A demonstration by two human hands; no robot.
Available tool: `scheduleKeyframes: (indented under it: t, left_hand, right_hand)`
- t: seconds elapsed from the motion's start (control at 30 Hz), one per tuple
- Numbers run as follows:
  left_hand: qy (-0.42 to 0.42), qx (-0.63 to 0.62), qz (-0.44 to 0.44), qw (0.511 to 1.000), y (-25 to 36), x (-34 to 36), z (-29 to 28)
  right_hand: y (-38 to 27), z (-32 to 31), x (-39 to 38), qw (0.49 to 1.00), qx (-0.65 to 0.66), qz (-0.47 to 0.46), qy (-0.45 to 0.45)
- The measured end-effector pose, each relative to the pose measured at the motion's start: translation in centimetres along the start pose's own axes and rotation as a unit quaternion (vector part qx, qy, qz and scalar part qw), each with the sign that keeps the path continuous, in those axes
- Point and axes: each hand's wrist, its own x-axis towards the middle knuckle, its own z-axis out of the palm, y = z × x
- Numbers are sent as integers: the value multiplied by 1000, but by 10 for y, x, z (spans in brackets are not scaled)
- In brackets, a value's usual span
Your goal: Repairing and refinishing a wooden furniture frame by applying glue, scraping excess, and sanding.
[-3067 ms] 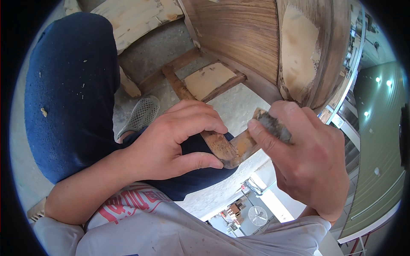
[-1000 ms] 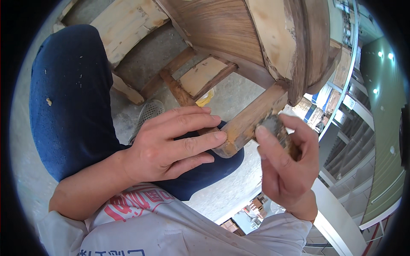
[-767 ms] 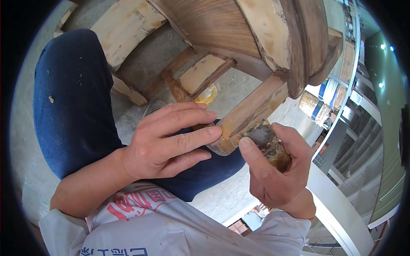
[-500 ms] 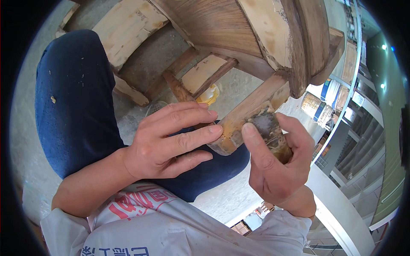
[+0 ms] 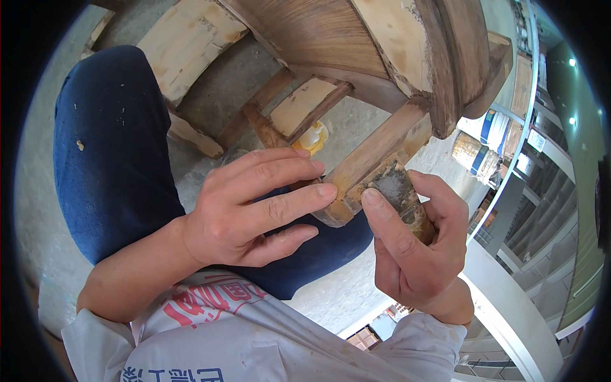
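Observation:
A brown wooden leg of an overturned piece of furniture runs down toward me, with patches of tan filler near its end. My left hand lies beside that end, fingers stretched out, its index fingertip touching the wood. My right hand is closed round a putty scraper, thumb pressed on its flat face. The scraper is dark grey, crusted with dried filler, and has a yellowish lower part partly hidden in the palm. Its upper edge lies against the side of the leg, by the filler.
The curved wooden furniture body extends behind the leg. A small cream panel between brown rails and a larger pale panel lie further left. On the floor sits a yellow-stained container. Buckets stand at the right.
The scraper has tilted a little against the leg, and its dark face shows more grey shine. My right hand has shifted slightly; my left hand has barely moved.

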Motion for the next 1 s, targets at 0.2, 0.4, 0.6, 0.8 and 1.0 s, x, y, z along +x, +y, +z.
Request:
scheduleKeyframes:
  t: [0.2,0.4,0.6,0.8,1.0]
  left_hand:
    - [1,-7,-3,1000,-1,-3,1]
    - [23,-48,-21,998,-2,-7,5]
    - [55,-67,-36,996,0,-3,6]
    - [66,-64,-41,995,-4,-6,5]
    - [73,-78,-39,994,-3,-4,8]
  right_hand:
    - [4,-14,17,997,-30,-47,-58]
    - [-22,-34,55,975,-116,-92,-164]
    - [-45,-36,71,949,-214,-76,-220]
    - [-52,-31,86,929,-258,-86,-252]
    - [-52,-40,83,928,-221,-112,-279]
